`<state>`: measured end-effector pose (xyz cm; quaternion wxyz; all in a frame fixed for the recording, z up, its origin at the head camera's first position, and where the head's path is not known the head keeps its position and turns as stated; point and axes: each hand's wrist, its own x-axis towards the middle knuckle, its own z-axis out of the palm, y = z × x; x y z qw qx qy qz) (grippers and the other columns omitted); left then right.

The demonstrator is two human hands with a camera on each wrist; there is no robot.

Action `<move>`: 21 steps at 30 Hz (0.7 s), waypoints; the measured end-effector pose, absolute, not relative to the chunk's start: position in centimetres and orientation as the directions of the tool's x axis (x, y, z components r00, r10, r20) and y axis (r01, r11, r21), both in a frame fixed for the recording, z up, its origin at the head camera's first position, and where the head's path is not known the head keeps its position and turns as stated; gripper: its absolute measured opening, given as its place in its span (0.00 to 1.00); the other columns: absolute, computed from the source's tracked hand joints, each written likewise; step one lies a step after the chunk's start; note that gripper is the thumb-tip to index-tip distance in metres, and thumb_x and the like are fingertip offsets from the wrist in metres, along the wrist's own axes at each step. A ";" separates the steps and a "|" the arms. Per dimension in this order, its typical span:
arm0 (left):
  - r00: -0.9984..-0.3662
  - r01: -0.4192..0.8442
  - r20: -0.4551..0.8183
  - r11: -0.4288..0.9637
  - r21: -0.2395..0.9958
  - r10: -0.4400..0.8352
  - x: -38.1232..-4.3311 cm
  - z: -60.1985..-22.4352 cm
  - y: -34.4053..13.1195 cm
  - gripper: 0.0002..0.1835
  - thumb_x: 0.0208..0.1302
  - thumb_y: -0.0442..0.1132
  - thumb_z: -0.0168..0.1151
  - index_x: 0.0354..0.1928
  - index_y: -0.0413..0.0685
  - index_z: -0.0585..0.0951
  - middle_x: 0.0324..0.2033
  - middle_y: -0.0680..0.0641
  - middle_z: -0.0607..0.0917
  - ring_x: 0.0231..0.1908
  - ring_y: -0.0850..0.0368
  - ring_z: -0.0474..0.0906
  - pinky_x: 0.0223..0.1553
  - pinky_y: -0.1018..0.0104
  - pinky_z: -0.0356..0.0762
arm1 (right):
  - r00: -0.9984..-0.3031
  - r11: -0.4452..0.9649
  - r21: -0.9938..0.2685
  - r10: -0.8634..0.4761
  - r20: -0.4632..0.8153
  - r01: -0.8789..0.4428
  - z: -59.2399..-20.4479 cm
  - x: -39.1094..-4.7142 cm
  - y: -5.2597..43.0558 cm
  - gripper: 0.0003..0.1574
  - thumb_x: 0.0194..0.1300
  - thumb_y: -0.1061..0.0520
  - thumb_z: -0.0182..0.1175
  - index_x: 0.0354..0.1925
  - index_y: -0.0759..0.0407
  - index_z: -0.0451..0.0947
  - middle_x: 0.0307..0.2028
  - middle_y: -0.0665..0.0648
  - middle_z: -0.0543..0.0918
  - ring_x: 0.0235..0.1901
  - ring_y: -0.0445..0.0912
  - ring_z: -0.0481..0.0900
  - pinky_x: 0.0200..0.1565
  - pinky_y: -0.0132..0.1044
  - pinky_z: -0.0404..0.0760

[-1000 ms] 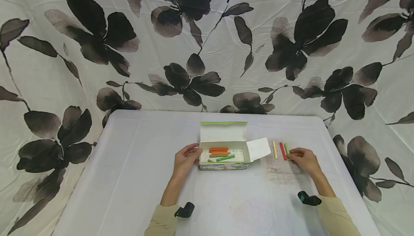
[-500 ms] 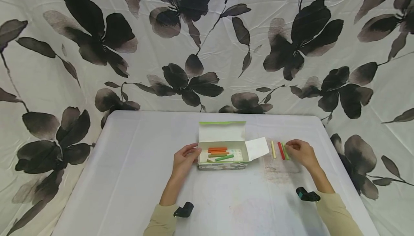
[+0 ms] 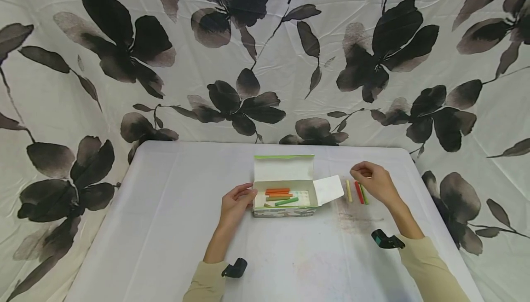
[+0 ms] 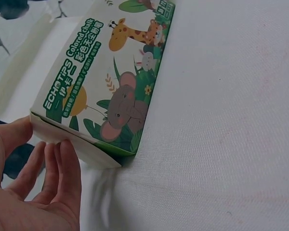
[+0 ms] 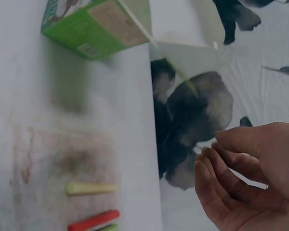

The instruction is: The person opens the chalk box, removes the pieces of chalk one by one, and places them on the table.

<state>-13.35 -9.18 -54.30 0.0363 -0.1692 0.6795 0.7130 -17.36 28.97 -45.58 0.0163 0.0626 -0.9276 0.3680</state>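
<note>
A box of colored chalk [image 3: 283, 212] stands on the table with its lid and right flap folded out. Inside lie orange chalks [image 3: 277, 190], a green chalk [image 3: 286, 200] and olive ones. At the box's left end my left hand [image 4: 43, 178] holds the edge and side flap between thumb and fingers. To the right of the box a yellow chalk [image 3: 348, 191], a red chalk [image 3: 358, 192] and a light green chalk [image 3: 365, 195] lie side by side. Above these, my right hand [image 3: 376, 182] hovers with fingers loosely bent; nothing shows between them in the right wrist view.
A white-covered table [image 3: 165, 228] carries everything, with chalk smudges [image 3: 352, 221] near the loose chalks. Behind it hangs a floral cloth [image 3: 306, 72]. The box's right flap [image 3: 329, 189] sticks out toward the loose chalks.
My right hand has left the light green chalk, risen and shifted left toward the box. That chalk stays beside the red one. The left hand keeps its place at the box.
</note>
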 end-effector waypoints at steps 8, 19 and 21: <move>-0.938 -0.288 -0.297 -0.074 0.955 -0.178 -13.4 -54.2 -9.2 0.21 0.66 0.39 0.72 0.59 0.40 0.83 0.45 0.43 0.85 0.39 0.56 0.83 0.38 0.69 0.83 | -0.979 0.660 -0.730 -0.193 0.061 -0.176 -44.4 -17.8 26.0 0.13 0.75 0.58 0.61 0.48 0.69 0.81 0.39 0.64 0.86 0.37 0.56 0.86 0.36 0.32 0.83; -0.938 -0.290 -0.299 -0.077 0.954 -0.175 -13.4 -54.2 -9.3 0.22 0.66 0.39 0.72 0.59 0.40 0.83 0.44 0.43 0.85 0.41 0.53 0.84 0.38 0.68 0.83 | -0.943 0.611 -0.742 -0.321 0.086 -0.276 -46.0 -18.0 21.8 0.08 0.71 0.60 0.66 0.44 0.64 0.84 0.37 0.57 0.87 0.38 0.49 0.85 0.39 0.36 0.83; -0.938 -0.290 -0.299 -0.076 0.954 -0.176 -13.4 -54.2 -9.3 0.21 0.66 0.39 0.72 0.59 0.40 0.83 0.44 0.43 0.85 0.40 0.53 0.84 0.38 0.68 0.83 | -0.928 0.590 -0.749 -0.362 0.087 -0.300 -46.3 -18.0 21.1 0.08 0.70 0.61 0.67 0.44 0.65 0.84 0.37 0.57 0.87 0.37 0.49 0.85 0.40 0.36 0.84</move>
